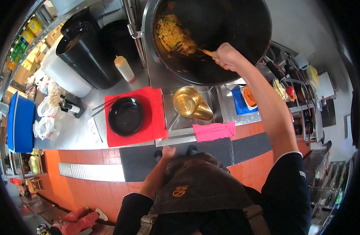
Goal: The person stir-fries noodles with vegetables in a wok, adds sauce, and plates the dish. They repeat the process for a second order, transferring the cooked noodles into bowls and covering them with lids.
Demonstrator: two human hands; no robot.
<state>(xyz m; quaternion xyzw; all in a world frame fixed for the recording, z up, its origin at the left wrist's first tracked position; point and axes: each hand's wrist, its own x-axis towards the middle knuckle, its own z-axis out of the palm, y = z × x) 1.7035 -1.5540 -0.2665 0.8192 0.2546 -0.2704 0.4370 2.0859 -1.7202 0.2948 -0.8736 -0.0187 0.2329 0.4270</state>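
Note:
My right hand (227, 57) grips the wooden handle (208, 53) of a utensil whose dark, tined or slotted head (179, 46) is in yellow noodles (172, 30). The noodles lie against the left side of a large black wok (215, 26), with a few scraps on its bottom. Low by the counter's front edge, my left hand (168, 152) hangs with curled fingers, and nothing shows in it. Nearest to it are a red cloth (153, 117) with a round black bowl (126, 116) on it, and a pair of dark chopsticks (105, 104) at the bowl's left.
Gold-coloured metal pots (188, 101) sit in the sink (168, 97) below the wok, beside a pink towel (214, 131). A squeeze bottle (124, 69) and tall black containers (89, 58) stand left. Orange food fills a small tray (249, 97) at right. Behind, a person's red-trousered legs (80, 220) show.

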